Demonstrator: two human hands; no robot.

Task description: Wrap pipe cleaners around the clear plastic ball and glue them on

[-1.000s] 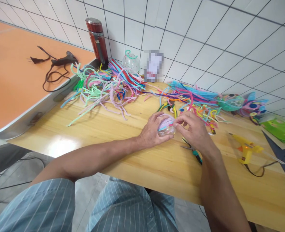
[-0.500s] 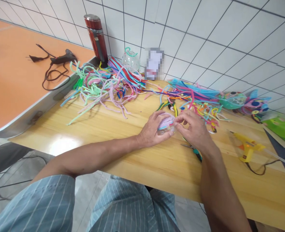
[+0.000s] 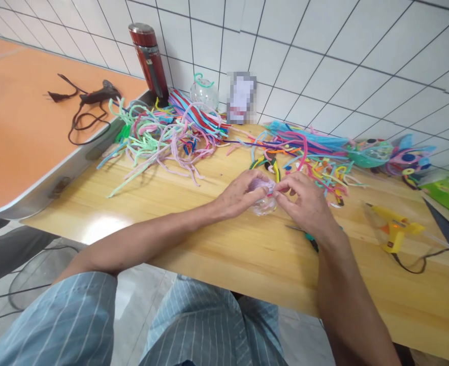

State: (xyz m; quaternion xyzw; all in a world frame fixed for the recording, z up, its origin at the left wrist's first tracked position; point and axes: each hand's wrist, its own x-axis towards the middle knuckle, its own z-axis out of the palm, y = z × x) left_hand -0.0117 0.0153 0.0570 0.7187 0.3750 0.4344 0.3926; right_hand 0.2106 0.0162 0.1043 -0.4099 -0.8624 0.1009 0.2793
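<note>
A clear plastic ball [image 3: 264, 206], partly wrapped in lilac pipe cleaners, is held just above the wooden table. My left hand [image 3: 243, 195] is curled round its left side, with the thumb pressed on the wrapped part. On the ball's right side, my right hand [image 3: 300, 201] has thumb and index finger pinched at the edge of the wrapping, by a small pink bit. What lies between those fingertips is too small to make out. Behind the ball are pliers with yellow-green handles [image 3: 276, 170]. Under my right wrist lies a cutting tool with teal handles [image 3: 311, 240], partly hidden.
Pipe cleaners [image 3: 174, 137] are heaped at the back left, with another bundle [image 3: 308, 142] at the back right. A yellow glue gun [image 3: 395, 229] lies at the right. A red thermos [image 3: 148, 61], a clear ball [image 3: 204, 94] and a phone [image 3: 242, 99] stand by the tiled wall.
My left thumb has moved up from the ball's lower side onto the wrapping, so more of the clear underside shows. My right hand keeps its pinch at nearly the same spot.
</note>
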